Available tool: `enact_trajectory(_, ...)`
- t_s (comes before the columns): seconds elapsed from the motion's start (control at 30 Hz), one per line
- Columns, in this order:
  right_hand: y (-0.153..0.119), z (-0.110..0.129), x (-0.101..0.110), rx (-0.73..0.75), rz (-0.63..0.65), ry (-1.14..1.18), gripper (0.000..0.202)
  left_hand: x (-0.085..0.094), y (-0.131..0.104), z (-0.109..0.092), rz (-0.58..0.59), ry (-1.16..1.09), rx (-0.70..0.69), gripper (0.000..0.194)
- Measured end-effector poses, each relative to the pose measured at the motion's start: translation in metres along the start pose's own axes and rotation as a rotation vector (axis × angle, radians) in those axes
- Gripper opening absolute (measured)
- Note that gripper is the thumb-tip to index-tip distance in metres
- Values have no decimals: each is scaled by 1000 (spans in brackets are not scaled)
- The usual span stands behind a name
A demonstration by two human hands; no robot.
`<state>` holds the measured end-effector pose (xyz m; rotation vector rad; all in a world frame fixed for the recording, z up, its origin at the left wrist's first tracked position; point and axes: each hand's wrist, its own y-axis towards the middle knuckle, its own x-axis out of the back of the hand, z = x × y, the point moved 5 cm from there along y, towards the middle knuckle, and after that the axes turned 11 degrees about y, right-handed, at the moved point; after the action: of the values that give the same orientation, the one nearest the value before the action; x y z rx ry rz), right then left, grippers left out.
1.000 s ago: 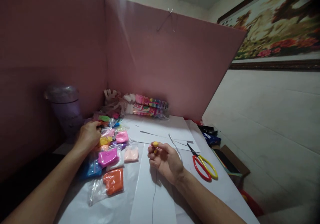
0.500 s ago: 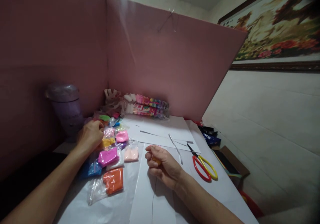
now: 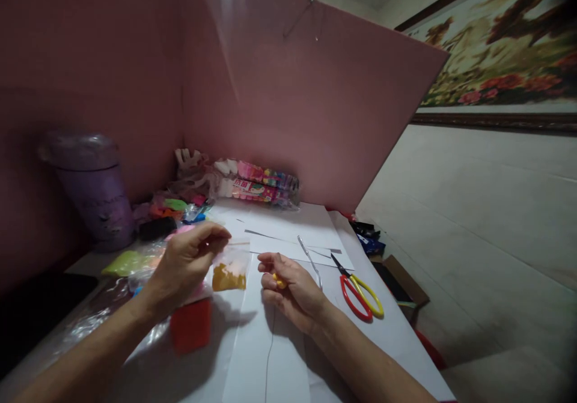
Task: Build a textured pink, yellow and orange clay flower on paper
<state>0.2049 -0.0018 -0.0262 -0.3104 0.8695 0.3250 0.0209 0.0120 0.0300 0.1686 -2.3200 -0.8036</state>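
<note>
Because the transparent zip bag [image 3: 229, 275] lies between the two hands, the main relation runs sideways: it sits just right of the left hand [image 3: 192, 265], and a narrow gap parts it from the fingertips of the right hand [image 3: 293, 289]. The left hand is the nearer, its thumb and fingers together in a pinch at the bag's upper left corner. The bag hangs roughly upright, mouth edge up, with mustard-yellow stuff, probably modelling clay, lying lengthwise from left to right along its bottom. The right hand, palm turned toward the left, has its fingers curled around a small yellow lump [image 3: 279, 281].

Below, the desk [image 3: 399, 337] has a white covering, and a paper sheet [image 3: 247, 367] with a dark line runs from under the right hand toward the near edge. Right of that hand lie a slender pale tool [image 3: 310, 262] and scissors [image 3: 360, 292] with one red and one yellow handle, blades pointing far and left. An orange-red packet [image 3: 190, 326] is near the left forearm; a purple tumbler [image 3: 97, 193] stands far left. Wrapped multicoloured packs [image 3: 256, 191] rest against pink panels [image 3: 293, 90], and a framed picture [image 3: 496, 60] hangs on the right wall [image 3: 487, 223].
</note>
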Motion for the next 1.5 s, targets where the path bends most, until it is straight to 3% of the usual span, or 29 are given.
enact_trajectory(0.07,-1,1,-1,13,7,-51,20,-8,0,4,95,-21,-1,13)
enact_trajectory(0.17,-4,2,-4,38,0,-172,27,-14,1,2,151,152,-73,14)
enact_trajectory(0.27,-7,1,-8,64,6,-265,34,-17,-6,-21,112,189,-274,12)
enact_trajectory(0.33,-8,-2,-11,62,16,-281,36,-26,-16,-38,197,98,-372,14)
enact_trajectory(0.47,-8,-8,-15,111,42,-299,43,-45,-32,-57,322,39,-394,4)
enact_trajectory(0.67,-8,-12,-16,96,109,-388,42,-44,-32,-54,363,-133,-114,10)
enact_trajectory(0.83,-7,-9,-13,103,38,-342,34,-36,-27,-47,339,-251,114,11)
enact_trajectory(1.03,-6,-3,-3,23,-132,-79,31,-19,-11,-14,114,-602,402,18)
enact_trajectory(1.17,-4,1,2,-12,-129,-137,34,-5,-1,3,7,-700,507,23)
enact_trajectory(1.3,-2,4,3,40,-77,-279,33,-6,2,12,45,-742,616,24)
enact_trajectory(1.5,-2,5,1,117,-102,-440,33,-17,3,25,121,-474,564,21)
